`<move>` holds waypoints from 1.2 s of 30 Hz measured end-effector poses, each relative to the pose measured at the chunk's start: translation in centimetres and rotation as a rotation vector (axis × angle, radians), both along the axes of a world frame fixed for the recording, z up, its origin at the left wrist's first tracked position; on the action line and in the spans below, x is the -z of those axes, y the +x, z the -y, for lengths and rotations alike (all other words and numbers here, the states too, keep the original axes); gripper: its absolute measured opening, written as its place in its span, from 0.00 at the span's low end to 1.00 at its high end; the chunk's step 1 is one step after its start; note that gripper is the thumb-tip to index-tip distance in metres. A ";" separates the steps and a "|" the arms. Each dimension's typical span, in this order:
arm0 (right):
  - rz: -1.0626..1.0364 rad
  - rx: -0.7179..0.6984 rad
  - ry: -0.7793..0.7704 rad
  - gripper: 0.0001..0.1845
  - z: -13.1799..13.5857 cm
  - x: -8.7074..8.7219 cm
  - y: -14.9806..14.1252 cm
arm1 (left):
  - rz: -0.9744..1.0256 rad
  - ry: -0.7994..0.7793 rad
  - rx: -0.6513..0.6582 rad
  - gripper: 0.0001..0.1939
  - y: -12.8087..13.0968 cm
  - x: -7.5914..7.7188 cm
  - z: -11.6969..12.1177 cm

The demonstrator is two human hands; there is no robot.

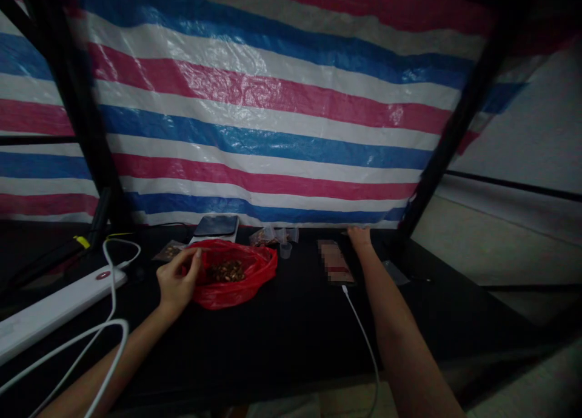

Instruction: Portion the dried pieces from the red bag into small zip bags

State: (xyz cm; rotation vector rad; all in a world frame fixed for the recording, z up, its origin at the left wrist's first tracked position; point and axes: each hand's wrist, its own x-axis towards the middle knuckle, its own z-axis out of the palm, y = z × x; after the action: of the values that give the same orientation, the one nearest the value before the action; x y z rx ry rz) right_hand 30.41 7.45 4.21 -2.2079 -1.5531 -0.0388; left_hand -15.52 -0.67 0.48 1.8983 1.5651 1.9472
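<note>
A red plastic bag (254, 284) lies open on the black table, its rim spread wide. Inside is a heap of small brown pieces (227, 271), too dim to name. At the bag's left rim, my left hand (177, 281) is closed, with thumb and forefinger pinching the plastic. My right hand (361, 237) reaches to the back of the table, beyond a phone (335, 263) whose screen is blurred. The right fingers point left beside a small dark item; whether they hold it is hard to make out.
Behind the bag are a small scale (216, 225), filled clear bags (268, 236) and a clear cup (285, 250). A white power strip (59, 312) with cables lies left. A white cable (364, 333) runs from the phone. Striped sheeting (273, 121) hangs behind.
</note>
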 end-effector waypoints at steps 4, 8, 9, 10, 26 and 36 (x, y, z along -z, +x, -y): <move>-0.198 -0.134 0.091 0.09 1.6 -2.9 -1.7 | 0.080 -0.040 0.050 0.13 0.1 -1.2 0.4; -0.422 -0.366 0.153 0.17 3.6 -5.2 -7.5 | -0.009 -0.069 0.298 0.17 1.7 -4.1 0.5; -0.461 -0.425 0.155 0.17 4.1 -5.4 -9.6 | -0.076 -0.085 0.393 0.16 2.1 -4.8 0.5; -0.529 -0.520 0.140 0.16 4.5 -5.4 -11.8 | -0.135 -0.109 0.486 0.15 2.5 -5.4 0.3; -1.466 -0.801 -0.163 0.08 3.9 0.1 -24.0 | -0.469 -0.220 0.560 0.14 3.5 -3.8 -0.7; -0.425 -0.498 0.560 0.17 8.3 -0.5 -26.8 | -0.216 -0.402 0.568 0.18 2.4 -6.3 -2.3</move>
State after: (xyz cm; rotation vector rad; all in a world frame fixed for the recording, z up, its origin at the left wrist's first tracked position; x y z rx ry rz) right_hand 3.62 -0.85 4.72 -1.2698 -1.5568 0.1243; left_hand -13.13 1.59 6.82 2.1039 1.1495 1.1418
